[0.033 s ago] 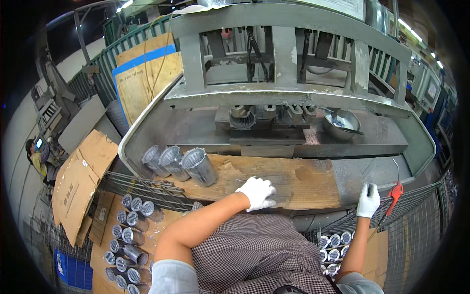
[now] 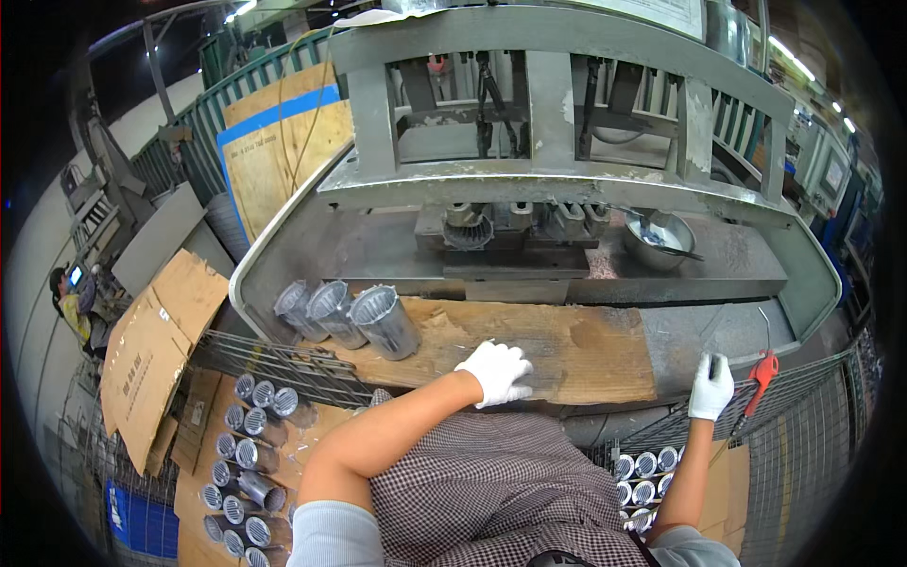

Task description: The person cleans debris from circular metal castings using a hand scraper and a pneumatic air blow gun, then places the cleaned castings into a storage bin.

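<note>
Evenly lit by ceiling lamps (image 2: pixel 801 59) upper right; sharp at centre, strongly bent and black-vignetted toward the rim.

Three ribbed metal cups (image 2: pixel 348 316) lie side by side on one wooden board (image 2: pixel 576 345) at the machine's front. Two white-gloved hands are in view, the left hand (image 2: pixel 495 371) on the board and the right hand (image 2: pixel 710 386) at the bench edge beside one red-handled tool (image 2: pixel 759 376). One metal bowl (image 2: pixel 658 241) sits on the machine bed. More cups fill two wire crates (image 2: pixel 248 444) below, too many to count exactly.
</note>
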A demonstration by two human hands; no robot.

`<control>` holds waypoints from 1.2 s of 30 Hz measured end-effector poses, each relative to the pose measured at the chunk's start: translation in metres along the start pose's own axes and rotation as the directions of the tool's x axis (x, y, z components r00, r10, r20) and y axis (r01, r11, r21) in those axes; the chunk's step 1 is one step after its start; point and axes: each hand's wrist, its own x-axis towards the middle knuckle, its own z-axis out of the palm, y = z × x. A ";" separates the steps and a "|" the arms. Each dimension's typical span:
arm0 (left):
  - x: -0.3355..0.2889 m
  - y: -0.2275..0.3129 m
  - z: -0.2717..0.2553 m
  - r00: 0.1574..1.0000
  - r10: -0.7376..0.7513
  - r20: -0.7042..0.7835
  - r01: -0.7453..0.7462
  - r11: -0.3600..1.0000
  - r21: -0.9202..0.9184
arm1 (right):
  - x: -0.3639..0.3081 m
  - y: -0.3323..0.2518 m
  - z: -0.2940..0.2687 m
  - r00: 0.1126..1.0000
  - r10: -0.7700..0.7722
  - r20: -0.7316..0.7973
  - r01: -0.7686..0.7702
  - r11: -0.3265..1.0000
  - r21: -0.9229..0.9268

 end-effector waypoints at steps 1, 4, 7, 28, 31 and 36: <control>-0.001 0.000 0.000 1.000 -0.005 0.008 0.005 1.000 0.011 | 0.000 0.000 0.001 1.000 -0.014 -0.005 0.014 1.000 -0.013; -0.002 0.000 0.001 1.000 -0.011 0.016 0.011 1.000 0.007 | 0.000 0.001 0.003 1.000 -0.021 0.009 0.021 0.999 -0.025; -0.001 0.001 0.001 1.000 -0.010 0.017 0.010 1.000 0.015 | -0.001 0.006 0.002 0.999 -0.031 0.015 0.032 0.999 -0.030; 0.000 -0.002 0.007 1.000 0.003 -0.020 -0.003 1.000 0.004 | -0.002 0.005 0.004 0.999 -0.034 -0.005 0.034 0.999 -0.027; 0.001 -0.001 0.007 1.000 0.000 -0.019 0.000 1.000 0.007 | -0.002 0.004 0.003 1.000 -0.027 0.003 0.027 0.999 -0.029; 0.001 -0.001 0.006 1.000 -0.004 -0.013 0.004 1.000 0.002 | -0.002 0.003 0.004 0.999 -0.033 -0.008 0.032 0.999 -0.040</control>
